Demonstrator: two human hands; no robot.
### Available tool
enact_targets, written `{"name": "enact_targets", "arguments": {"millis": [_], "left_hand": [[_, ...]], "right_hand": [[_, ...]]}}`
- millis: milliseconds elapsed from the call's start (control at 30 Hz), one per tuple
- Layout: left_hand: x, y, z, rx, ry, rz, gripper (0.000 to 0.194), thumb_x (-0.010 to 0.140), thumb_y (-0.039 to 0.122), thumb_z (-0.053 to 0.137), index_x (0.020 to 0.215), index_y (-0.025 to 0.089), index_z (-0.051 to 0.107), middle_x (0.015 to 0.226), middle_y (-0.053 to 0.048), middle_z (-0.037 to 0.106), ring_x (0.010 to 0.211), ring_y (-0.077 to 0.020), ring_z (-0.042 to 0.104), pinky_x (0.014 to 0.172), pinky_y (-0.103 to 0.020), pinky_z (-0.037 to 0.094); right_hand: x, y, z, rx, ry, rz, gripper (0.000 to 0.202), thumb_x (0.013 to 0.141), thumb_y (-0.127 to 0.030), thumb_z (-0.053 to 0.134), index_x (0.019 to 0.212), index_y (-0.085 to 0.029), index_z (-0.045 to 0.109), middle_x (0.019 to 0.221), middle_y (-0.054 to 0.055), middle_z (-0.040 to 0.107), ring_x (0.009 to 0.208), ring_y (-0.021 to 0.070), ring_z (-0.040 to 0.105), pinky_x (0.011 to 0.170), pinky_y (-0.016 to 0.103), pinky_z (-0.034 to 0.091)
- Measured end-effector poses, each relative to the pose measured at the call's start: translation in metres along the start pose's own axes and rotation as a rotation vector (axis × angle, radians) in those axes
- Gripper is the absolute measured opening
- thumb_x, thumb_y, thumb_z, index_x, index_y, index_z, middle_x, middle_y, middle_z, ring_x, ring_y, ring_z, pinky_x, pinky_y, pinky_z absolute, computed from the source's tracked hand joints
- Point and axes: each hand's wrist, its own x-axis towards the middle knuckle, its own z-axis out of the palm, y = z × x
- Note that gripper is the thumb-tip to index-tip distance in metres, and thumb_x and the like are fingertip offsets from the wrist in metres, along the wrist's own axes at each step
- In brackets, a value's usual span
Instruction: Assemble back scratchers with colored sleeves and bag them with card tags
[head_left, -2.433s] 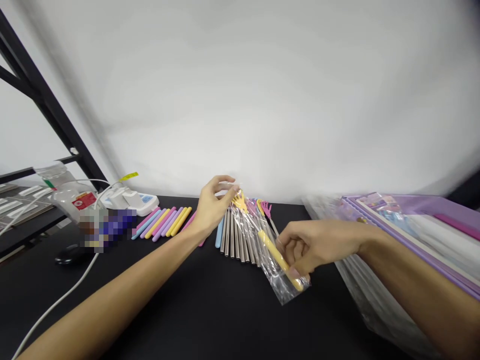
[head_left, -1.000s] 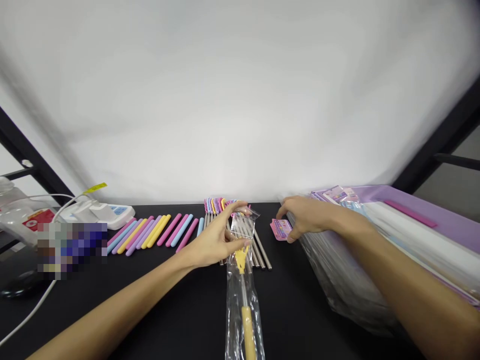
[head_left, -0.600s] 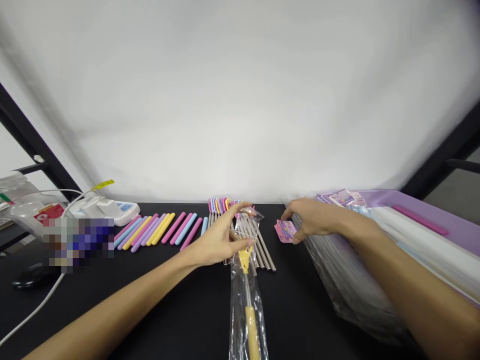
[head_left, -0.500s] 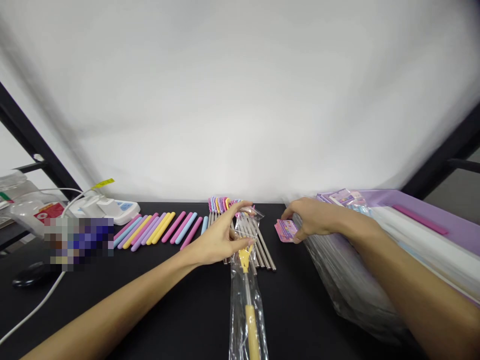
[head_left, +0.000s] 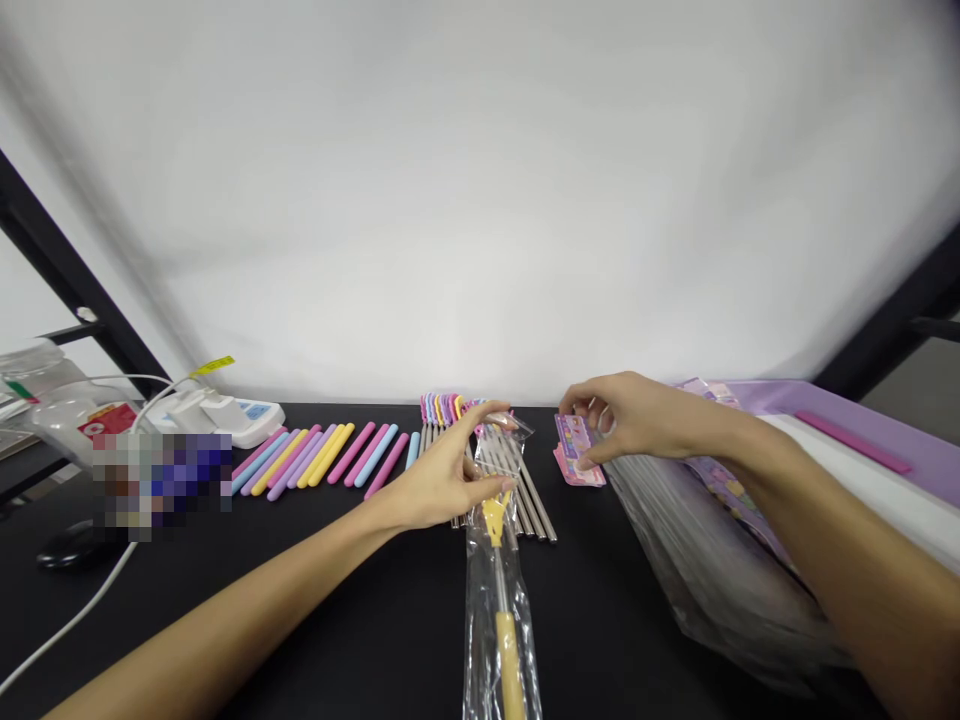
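Note:
My left hand grips the upper end of a clear plastic bag, thumb and fingers spread around its opening. Inside the bag lies a yellow-handled stick with a metal shaft and a yellow top. Beneath and behind that hand are several metal rods with coloured ends. To the right, my right hand pinches a pink and purple card, raised a little over a small stack of similar cards on the black table.
Several coloured tubes lie in a row at the left. Beyond them are a white power strip, a cable and a black mouse. A pile of clear bags and a purple tray stand at the right.
My right hand has lifted a card from the stack, and its fingers have shifted up slightly. My left hand keeps its hold on the bag. The view has shifted slightly.

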Motion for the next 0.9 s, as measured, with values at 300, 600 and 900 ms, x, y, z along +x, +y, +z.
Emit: {"name": "enact_targets", "arguments": {"millis": [300,600,900], "left_hand": [[0.0,0.002,-0.001,-0.012,-0.004,0.052,0.07,0.085,0.027,0.067,0.144,0.037,0.031,0.146,-0.013,0.04,0.048,0.002,0.044,0.041,-0.017,0.035],[-0.001,0.004,-0.002,-0.045,-0.008,0.051,0.083,0.085,0.032,0.069,0.148,0.048,0.019,0.157,-0.014,0.023,0.047,0.0039,0.043,0.038,-0.017,0.03],[-0.001,0.007,-0.003,-0.083,0.032,0.002,0.095,0.081,0.031,0.073,0.15,0.051,0.011,0.153,-0.018,0.027,0.049,0.001,0.051,0.042,-0.019,0.038]], "right_hand": [[-0.005,-0.033,-0.004,0.428,0.089,-0.255,0.028,0.078,-0.046,0.069,0.086,-0.019,0.071,0.083,0.004,0.072,0.078,0.021,0.064,0.067,0.031,0.048],[0.003,-0.049,0.015,0.292,0.249,-0.224,0.028,0.091,-0.044,0.052,0.095,-0.019,0.066,0.081,0.003,0.071,0.074,0.0182,0.066,0.065,0.029,0.047],[0.004,-0.05,0.014,0.227,0.318,-0.251,0.03,0.089,-0.042,0.056,0.105,-0.02,0.069,0.09,0.005,0.072,0.077,0.0184,0.064,0.069,0.031,0.049]]}}
